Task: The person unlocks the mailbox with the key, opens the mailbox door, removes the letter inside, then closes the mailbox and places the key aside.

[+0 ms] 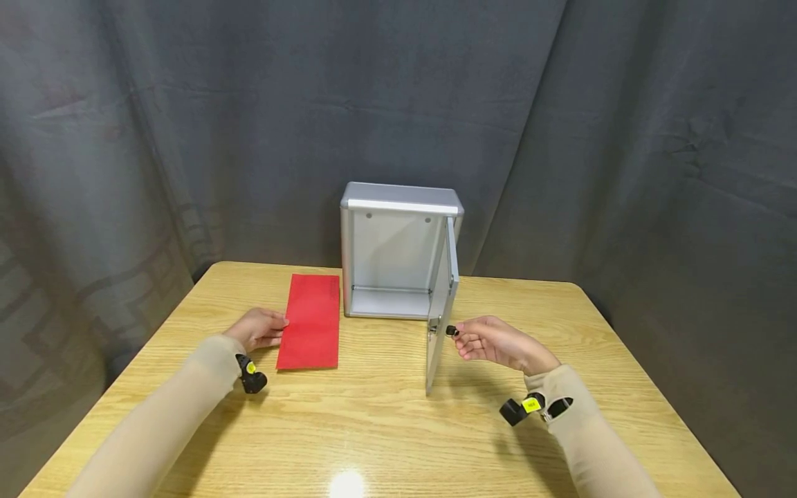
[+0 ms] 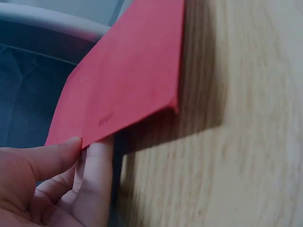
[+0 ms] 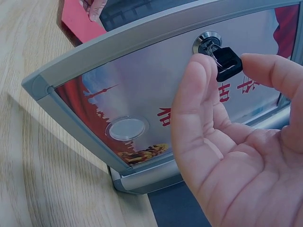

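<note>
A red envelope (image 1: 313, 321) is pinched at its left edge by my left hand (image 1: 257, 328); in the left wrist view the thumb lies on top of the envelope (image 2: 118, 75) and the fingers are under it, with a shadow below its raised edge. My right hand (image 1: 498, 342) pinches a black-headed key (image 3: 229, 64) between thumb and finger, at the round lock (image 3: 207, 42) in the box's door. That door (image 1: 443, 297) of the silver-framed box (image 1: 401, 192) stands swung out toward me. Its outer face (image 3: 142, 99) carries a printed picture with red characters.
The box stands upright near the back edge of the wooden table (image 1: 373, 429), its white inside (image 1: 395, 256) facing me. Grey curtains (image 1: 299, 124) hang behind and at both sides. Each wrist wears a black camera (image 1: 252, 379).
</note>
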Action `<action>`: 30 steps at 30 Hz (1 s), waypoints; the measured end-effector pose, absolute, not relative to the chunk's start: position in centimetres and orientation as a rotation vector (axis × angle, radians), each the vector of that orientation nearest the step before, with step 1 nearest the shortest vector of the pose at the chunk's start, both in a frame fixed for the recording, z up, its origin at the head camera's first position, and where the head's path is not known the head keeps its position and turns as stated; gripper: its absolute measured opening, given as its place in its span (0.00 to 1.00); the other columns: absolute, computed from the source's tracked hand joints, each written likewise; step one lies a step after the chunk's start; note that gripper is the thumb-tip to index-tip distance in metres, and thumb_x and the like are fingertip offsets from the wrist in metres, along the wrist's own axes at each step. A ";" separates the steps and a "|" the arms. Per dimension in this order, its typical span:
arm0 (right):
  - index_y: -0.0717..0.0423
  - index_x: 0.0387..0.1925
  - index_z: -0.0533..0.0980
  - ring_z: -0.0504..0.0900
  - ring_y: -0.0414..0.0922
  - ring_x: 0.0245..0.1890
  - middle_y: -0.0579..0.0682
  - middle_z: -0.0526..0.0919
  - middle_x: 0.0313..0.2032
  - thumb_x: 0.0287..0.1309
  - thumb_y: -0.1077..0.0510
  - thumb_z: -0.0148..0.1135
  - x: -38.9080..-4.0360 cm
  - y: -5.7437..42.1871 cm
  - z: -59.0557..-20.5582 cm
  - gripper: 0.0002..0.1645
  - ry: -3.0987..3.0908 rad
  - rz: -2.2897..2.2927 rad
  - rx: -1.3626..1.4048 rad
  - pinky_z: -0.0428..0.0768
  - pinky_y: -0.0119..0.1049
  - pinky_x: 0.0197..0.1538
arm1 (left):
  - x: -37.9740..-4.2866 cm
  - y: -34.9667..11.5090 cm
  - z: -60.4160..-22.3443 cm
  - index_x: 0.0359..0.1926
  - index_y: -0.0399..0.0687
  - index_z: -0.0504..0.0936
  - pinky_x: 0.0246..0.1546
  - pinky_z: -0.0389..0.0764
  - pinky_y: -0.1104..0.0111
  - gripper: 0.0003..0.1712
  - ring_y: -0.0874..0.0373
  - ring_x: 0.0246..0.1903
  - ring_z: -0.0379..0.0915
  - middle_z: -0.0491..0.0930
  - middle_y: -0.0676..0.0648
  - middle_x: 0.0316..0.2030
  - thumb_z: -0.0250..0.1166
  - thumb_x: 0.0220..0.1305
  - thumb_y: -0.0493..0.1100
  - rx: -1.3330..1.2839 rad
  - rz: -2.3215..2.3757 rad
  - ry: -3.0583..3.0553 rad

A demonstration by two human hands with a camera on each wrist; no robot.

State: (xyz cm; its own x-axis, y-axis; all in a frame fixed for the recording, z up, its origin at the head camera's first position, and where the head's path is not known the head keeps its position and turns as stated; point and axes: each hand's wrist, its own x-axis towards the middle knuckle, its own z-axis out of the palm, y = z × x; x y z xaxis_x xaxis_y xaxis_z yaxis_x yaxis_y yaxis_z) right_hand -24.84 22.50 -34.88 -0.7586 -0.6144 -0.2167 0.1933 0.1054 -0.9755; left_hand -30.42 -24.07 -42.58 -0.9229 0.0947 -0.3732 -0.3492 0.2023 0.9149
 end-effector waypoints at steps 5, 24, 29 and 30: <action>0.60 0.37 0.75 0.81 0.35 0.30 0.44 0.82 0.30 0.71 0.59 0.46 -24.8 22.6 -34.9 0.12 1.787 -1.710 -0.418 0.83 0.27 0.40 | -30.6 -23.8 -42.7 0.58 0.26 0.67 0.30 0.82 0.74 0.19 0.65 0.26 0.72 0.76 0.55 0.26 0.54 0.70 0.33 -0.268 1.723 2.175; 0.58 0.35 0.75 0.80 0.35 0.30 0.44 0.82 0.30 0.71 0.60 0.44 -24.9 22.6 -34.7 0.13 1.793 -1.697 -0.428 0.83 0.27 0.40 | -31.5 -22.6 -42.5 0.41 0.29 0.75 0.26 0.84 0.70 0.08 0.61 0.23 0.73 0.74 0.48 0.25 0.58 0.63 0.32 -0.253 1.485 2.444; 0.60 0.37 0.74 0.81 0.35 0.30 0.45 0.82 0.30 0.71 0.60 0.45 -24.9 22.5 -34.8 0.12 1.782 -1.701 -0.434 0.83 0.27 0.40 | -31.6 -22.5 -42.4 0.35 0.32 0.77 0.25 0.84 0.67 0.05 0.59 0.21 0.74 0.76 0.47 0.23 0.61 0.61 0.32 -0.244 1.357 2.559; 0.60 0.37 0.74 0.81 0.35 0.30 0.45 0.82 0.30 0.71 0.60 0.45 -24.9 22.5 -34.8 0.12 1.777 -1.703 -0.439 0.83 0.27 0.41 | -31.6 -22.5 -42.4 0.34 0.33 0.77 0.25 0.84 0.67 0.04 0.59 0.21 0.74 0.76 0.47 0.22 0.61 0.60 0.33 -0.246 1.325 2.580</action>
